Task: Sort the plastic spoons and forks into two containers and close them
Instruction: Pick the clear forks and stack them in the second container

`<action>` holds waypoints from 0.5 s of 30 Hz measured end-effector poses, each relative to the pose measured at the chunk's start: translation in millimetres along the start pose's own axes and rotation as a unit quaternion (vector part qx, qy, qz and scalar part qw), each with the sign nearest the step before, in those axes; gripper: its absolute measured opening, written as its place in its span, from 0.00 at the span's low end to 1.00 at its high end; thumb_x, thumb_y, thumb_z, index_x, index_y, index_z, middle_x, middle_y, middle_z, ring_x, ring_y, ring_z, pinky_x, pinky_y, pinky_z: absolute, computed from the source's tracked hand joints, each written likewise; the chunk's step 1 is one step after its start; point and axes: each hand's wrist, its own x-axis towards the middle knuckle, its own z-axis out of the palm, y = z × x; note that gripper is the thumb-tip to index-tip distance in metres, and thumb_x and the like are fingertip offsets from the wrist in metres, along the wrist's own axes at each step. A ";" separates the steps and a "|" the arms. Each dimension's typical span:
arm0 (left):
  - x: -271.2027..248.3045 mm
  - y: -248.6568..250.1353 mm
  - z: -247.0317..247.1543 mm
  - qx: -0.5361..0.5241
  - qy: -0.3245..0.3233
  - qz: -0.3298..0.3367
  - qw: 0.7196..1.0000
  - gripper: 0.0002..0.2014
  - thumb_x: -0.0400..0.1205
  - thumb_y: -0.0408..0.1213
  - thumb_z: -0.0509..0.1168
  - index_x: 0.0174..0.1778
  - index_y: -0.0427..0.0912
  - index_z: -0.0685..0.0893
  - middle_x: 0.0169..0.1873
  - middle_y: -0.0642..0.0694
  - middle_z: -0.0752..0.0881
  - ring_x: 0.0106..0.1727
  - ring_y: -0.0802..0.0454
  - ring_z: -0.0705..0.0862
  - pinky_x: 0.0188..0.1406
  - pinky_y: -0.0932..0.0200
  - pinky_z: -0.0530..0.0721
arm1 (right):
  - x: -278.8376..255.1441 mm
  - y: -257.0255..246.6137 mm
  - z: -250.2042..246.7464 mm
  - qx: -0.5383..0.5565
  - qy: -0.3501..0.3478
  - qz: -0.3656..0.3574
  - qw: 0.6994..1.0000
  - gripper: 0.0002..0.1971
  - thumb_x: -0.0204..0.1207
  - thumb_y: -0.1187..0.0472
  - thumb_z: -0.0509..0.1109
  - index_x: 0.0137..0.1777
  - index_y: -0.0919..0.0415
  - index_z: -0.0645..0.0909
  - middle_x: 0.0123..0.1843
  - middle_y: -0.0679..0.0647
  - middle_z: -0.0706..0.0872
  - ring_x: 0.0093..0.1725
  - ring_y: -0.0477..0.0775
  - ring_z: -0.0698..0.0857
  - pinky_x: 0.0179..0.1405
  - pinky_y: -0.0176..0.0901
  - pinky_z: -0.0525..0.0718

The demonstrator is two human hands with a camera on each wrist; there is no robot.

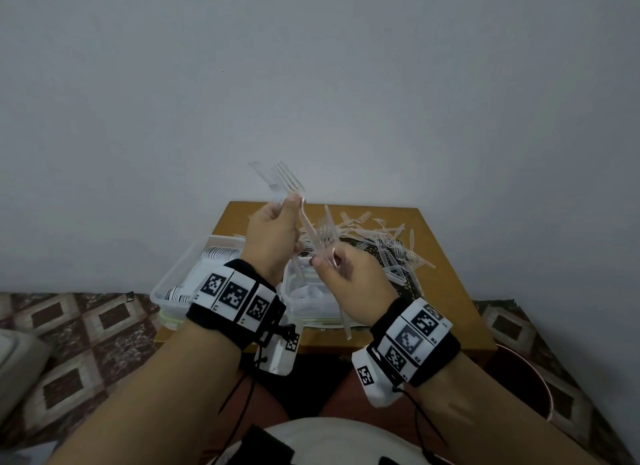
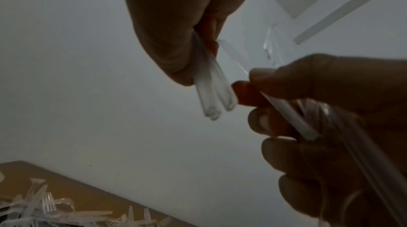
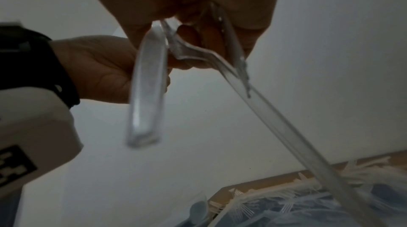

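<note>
Both hands are raised over a small wooden table [image 1: 450, 291]. My left hand [image 1: 291, 204] pinches a few clear plastic forks [image 1: 285, 180] with the tines up; their handles [image 2: 211, 91] hang below its fingers. Lower and to the right, my right hand [image 1: 323, 260] grips another bunch of clear forks [image 1: 323, 234], with handles [image 3: 264, 109] trailing down. A loose pile of forks and spoons [image 1: 384, 242] covers the table's far half. Two clear containers stand open at the near edge. The left container [image 1: 173, 274] holds stacked spoons [image 1: 221, 253]; the right container [image 1: 311, 310] lies partly hidden under my hands.
A plain wall rises right behind the table. A patterned cloth [image 1: 86, 326] spreads on both sides. A dark, red-rimmed tub [image 1: 519, 388] sits at the table's right corner. Cords hang from both wrist bands.
</note>
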 end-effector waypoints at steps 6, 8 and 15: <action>-0.2 3.3 1.2 -0.036 -0.011 -0.006 0.999 0.14 0.84 0.52 0.63 0.42 0.44 0.76 0.19 0.57 0.70 0.19 0.60 0.69 0.23 0.63 0.73 | 1.3 3.5 0.0 -0.020 0.106 -0.021 0.994 0.12 0.79 0.54 0.72 0.46 0.64 0.87 0.43 0.59 0.86 0.45 0.58 0.84 0.48 0.56 0.83; -2.0 -0.2 3.8 0.013 -0.022 -0.005 1.000 0.16 0.82 0.54 0.66 0.40 0.45 0.75 0.22 0.54 0.74 0.21 0.58 0.72 0.23 0.63 0.74 | 1.9 2.5 0.3 -0.067 0.106 -0.057 0.990 0.10 0.79 0.55 0.72 0.46 0.64 0.87 0.41 0.58 0.85 0.42 0.56 0.82 0.46 0.53 0.82; -0.1 -8.4 8.6 0.114 0.026 -0.011 0.993 0.14 0.89 0.44 0.56 0.40 0.42 0.77 0.38 0.43 0.79 0.41 0.44 0.78 0.45 0.47 0.76 | -0.2 10.9 1.0 -0.052 0.060 -0.039 0.996 0.13 0.80 0.50 0.70 0.56 0.56 0.88 0.42 0.55 0.86 0.42 0.54 0.83 0.42 0.49 0.81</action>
